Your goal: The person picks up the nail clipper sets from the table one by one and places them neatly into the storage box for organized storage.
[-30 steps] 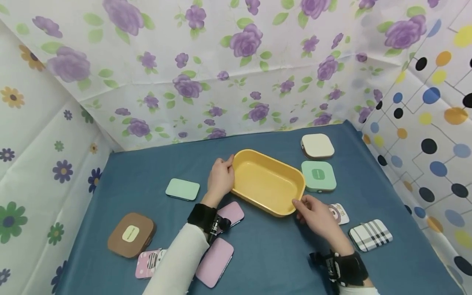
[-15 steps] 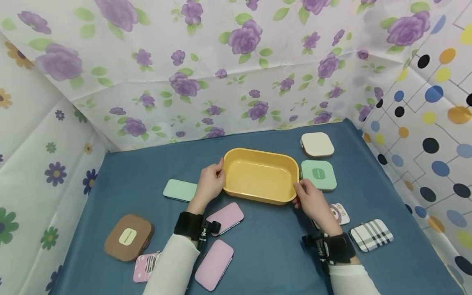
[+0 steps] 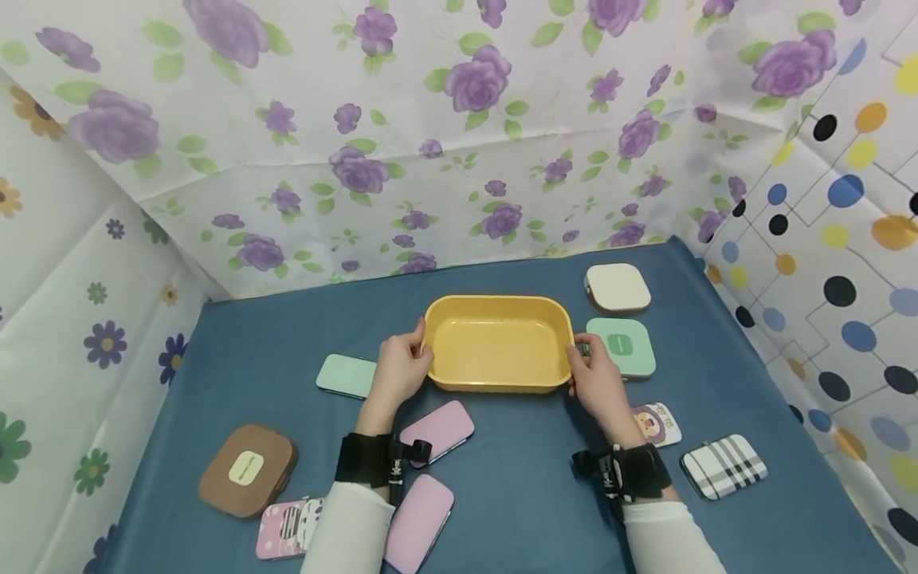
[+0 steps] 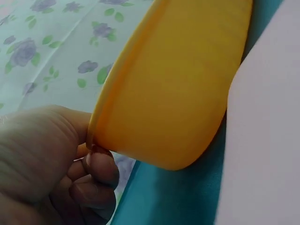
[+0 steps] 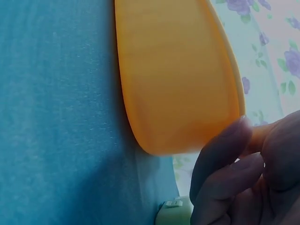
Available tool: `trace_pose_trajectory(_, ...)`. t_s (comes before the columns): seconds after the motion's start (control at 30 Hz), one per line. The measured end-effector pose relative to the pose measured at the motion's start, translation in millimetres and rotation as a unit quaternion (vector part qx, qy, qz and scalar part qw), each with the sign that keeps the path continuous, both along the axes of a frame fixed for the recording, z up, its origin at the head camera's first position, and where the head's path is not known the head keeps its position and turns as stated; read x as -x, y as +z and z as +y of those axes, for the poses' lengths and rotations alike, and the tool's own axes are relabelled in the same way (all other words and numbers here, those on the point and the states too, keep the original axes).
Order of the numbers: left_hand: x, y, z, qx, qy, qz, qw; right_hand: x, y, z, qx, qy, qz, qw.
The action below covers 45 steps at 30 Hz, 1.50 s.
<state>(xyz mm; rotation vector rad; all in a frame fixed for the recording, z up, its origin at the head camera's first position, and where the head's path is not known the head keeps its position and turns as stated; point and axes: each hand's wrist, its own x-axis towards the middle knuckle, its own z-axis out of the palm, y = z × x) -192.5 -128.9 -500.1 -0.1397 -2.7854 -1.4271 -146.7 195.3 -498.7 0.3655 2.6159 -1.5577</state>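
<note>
A yellow rectangular plastic tray (image 3: 500,384) with rounded corners lies lengthwise across the middle of the head view, nothing inside it. My left hand (image 3: 402,367) pinches its left end by the rim, the fingers curled under the lip in the left wrist view, where the tray wall (image 4: 173,84) shows side-on. At the opposite end my right hand (image 3: 597,384) pinches the rim between thumb and fingers; the right wrist view shows these fingers (image 5: 225,164) below the lip. A mint square case (image 3: 634,351) is just behind my right hand, and a mint flat case (image 3: 346,375) is partly hidden by my left.
On the blue cloth (image 3: 531,478) lie a cream case (image 3: 618,288), a plaid case (image 3: 724,467), a cartoon case (image 3: 656,424), two pink cases (image 3: 445,426), a brown case (image 3: 247,470) and a pink cartoon case (image 3: 280,529). Floral sheets (image 3: 430,119) wall the back and sides.
The tray has turned from slanted to nearly straight across and shifted left. Both hands have moved left with it, keeping hold of its ends.
</note>
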Motion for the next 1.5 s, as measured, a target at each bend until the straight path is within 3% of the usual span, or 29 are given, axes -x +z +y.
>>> trace_pose_trajectory(0.2, -7.0, -2.5, -6, 0.009, -0.001, 0.008, 0.9999, 5.0, -1.0, -1, 0.022, 0.003, -0.004, 1.0)
trace_pose_trajectory(0.4, -13.3, -1.7, -8, 0.027, -0.019, -0.022, 0.9992, 10.6, -1.3, 1, 0.029, 0.014, -0.016, 0.999)
trace_pose_trajectory(0.6, -13.8, -3.4, -4, 0.014, -0.038, -0.018, 0.999, 12.4, 0.4, 7, 0.028, 0.015, -0.02, 0.999)
trace_pose_trajectory(0.83, -13.9, -0.3, -2, 0.015, -0.029, -0.015, 0.9994, 13.8, 5.0, 7, 0.036, 0.018, -0.036, 0.999)
trace_pose_trajectory(1.23, -18.9, 6.3, -2, 0.049, -0.018, -0.03, 0.9982, 16.8, 7.7, 7, -0.005, 0.048, -0.035, 0.998)
trace_pose_trajectory(1.37, -18.1, 5.9, -2, 0.054, -0.016, -0.034, 0.9978, 23.1, 9.5, 11, -0.054, 0.075, -0.025, 0.995)
trace_pose_trajectory(1.5, -16.8, 6.0, -1, 0.063, -0.008, -0.036, 0.9974, 31.0, 21.7, 18, -0.106, 0.111, -0.009, 0.988)
